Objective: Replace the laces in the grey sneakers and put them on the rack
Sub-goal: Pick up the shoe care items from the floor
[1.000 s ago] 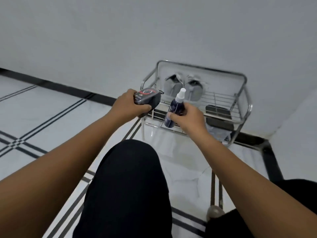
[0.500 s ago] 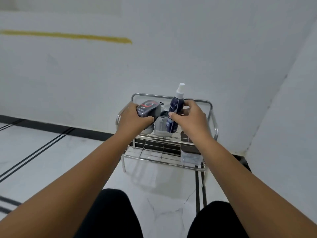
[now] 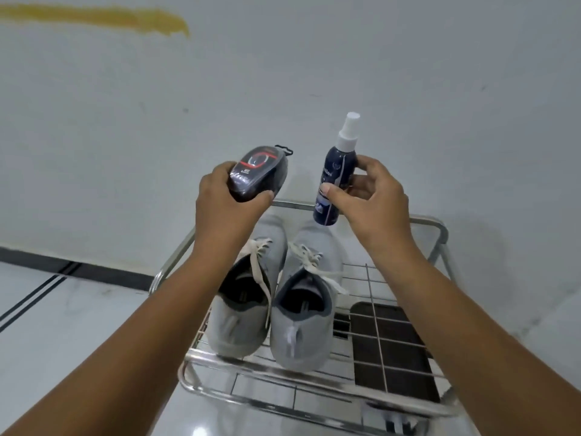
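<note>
Head cam: grey fabric sneakers on chrome wire rack, directly below both hands, toes twd wall; left hand grips black wrapped pack, right hand pinches navy spray bottle.

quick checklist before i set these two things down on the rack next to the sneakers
1. Left hand grips the black packaged item: ok.
2. Right hand holds the dark blue spray bottle upright, cap on: ok.
3. Both grey sneakers sit side by side on the rack: ok.
4. Laces threaded in both shoes: ok; whether tied: cannot tell.
5. Free wire shelf to the right of the sneakers: ok.
6. Dark item under the shelf, whether it interferes: cannot tell.
</note>
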A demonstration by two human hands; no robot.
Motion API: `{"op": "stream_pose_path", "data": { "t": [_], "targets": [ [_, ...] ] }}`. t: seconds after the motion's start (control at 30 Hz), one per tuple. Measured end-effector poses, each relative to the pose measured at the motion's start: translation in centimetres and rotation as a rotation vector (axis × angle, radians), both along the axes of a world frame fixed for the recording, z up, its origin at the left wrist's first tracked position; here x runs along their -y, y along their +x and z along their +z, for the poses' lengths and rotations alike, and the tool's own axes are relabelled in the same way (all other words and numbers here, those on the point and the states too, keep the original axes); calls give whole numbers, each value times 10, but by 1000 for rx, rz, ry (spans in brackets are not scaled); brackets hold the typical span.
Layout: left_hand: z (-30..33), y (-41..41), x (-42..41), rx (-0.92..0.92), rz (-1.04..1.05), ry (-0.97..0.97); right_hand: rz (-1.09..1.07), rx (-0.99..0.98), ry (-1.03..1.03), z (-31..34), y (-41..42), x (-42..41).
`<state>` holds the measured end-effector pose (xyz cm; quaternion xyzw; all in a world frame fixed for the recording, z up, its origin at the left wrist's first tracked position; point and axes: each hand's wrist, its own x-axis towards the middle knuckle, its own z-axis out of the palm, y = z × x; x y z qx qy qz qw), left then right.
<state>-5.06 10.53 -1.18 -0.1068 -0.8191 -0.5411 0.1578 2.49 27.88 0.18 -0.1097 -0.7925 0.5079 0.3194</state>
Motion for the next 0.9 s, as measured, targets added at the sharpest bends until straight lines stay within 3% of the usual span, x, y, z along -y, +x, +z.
{"op": "stream_pose_path", "data": {
  "t": [0.3, 0.67, 0.9],
  "targets": [
    [109, 8, -2, 204, 24, -40, 67, 201, -26, 114, -3, 3],
    [387, 115, 56, 334, 132, -30, 243, 394, -91, 381, 89, 61],
    [460, 169, 90, 266, 244, -83, 358, 445, -134, 438, 137, 94]
  ]
}}
